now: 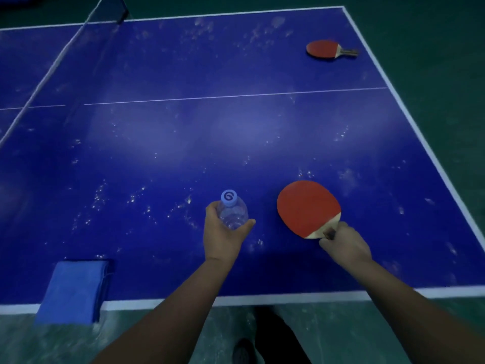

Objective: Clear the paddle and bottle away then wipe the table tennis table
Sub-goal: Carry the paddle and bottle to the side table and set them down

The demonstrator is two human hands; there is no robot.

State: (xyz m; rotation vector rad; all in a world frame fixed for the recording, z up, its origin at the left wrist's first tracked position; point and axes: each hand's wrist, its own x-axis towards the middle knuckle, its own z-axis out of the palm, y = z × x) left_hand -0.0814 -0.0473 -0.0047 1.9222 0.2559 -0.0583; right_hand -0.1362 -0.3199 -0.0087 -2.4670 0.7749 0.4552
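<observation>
Table point(236, 132) – deep blue, white border lines, pale speckled smudges. Both paddles point(308, 207) point(322, 48) red-faced. Bottle point(233, 215) clear, lilac cap – swirl mark. Cloth point(74, 291) blue.

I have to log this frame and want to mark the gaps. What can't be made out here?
Head view only:
- Bottle: lower part hidden by the left hand; whether it stands on the table is unclear.
- Near paddle: handle covered by the right hand.
- Cap logo: too blurred.
- Far paddle: too small for detail.
- Net: cut off at the top edge.
</observation>
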